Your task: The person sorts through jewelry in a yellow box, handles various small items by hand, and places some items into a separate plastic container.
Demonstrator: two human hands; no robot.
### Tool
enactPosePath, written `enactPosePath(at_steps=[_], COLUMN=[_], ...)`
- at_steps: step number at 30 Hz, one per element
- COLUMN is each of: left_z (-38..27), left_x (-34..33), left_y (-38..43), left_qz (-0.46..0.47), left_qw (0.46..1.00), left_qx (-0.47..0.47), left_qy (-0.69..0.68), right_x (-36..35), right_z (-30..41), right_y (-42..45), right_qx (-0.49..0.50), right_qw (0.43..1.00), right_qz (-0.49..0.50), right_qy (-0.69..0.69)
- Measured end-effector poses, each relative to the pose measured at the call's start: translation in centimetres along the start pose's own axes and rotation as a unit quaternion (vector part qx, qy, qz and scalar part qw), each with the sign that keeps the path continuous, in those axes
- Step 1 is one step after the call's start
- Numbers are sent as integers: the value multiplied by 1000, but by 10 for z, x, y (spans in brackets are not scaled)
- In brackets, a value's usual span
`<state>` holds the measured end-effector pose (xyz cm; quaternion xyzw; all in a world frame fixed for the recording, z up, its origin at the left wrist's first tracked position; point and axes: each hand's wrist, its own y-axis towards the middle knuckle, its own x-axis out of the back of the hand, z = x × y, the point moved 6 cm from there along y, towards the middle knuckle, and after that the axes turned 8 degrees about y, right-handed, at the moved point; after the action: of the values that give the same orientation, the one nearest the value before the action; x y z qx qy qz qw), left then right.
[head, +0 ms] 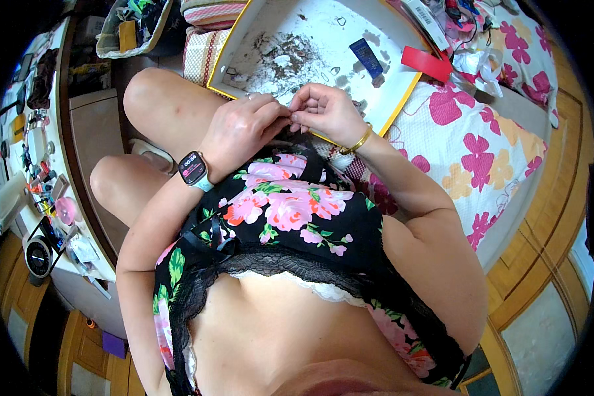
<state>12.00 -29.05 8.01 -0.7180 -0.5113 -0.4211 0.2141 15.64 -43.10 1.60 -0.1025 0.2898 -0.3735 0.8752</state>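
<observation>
My left hand [242,127], with a smartwatch [193,168] at the wrist, meets my right hand [330,112] fingertip to fingertip over my lap. A gold bracelet [357,142] circles the right wrist. Thumbs and fingers are pinched together, but anything between them is too small or hidden to make out. Just beyond the hands lies a shallow white box [272,15] with a yellow rim. Inside it are dark crumbs [297,49], several small loops, grey stains and a dark blue packet [366,58]. A red strip [425,63] lies across the box's right edge.
A flower-patterned bedcover [475,158] spreads to the right, with a white carton [425,22] and a crumpled plastic bag [477,67]. A lined bin [158,34] stands at the upper left. Along the left runs a cluttered tabletop [86,213] with a round dark-faced device [39,256].
</observation>
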Motion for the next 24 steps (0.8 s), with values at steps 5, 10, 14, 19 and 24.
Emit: enactPosePath(at_steps=[5, 10, 14, 19, 24], left_z=[8, 17, 31, 37, 43], left_x=[-1, 7, 23, 33, 35], left_y=[-3, -8, -15, -24, -32], left_qz=[-5, -50, -86, -128, -127], left_qw=[999, 998, 992, 986, 986], left_qx=[26, 39, 95, 107, 108], left_qy=[-27, -12, 14, 14, 24], right_x=[-2, 37, 88, 107, 90], right_z=[4, 7, 50, 71, 64], right_y=[2, 16, 34, 99, 137], right_qx=[14, -29, 112, 182, 178], right_qw=[1000, 961, 845, 759, 680], right_qz=[13, -78, -179, -181, -158], right_qy=[3, -265, -492, -598, -694])
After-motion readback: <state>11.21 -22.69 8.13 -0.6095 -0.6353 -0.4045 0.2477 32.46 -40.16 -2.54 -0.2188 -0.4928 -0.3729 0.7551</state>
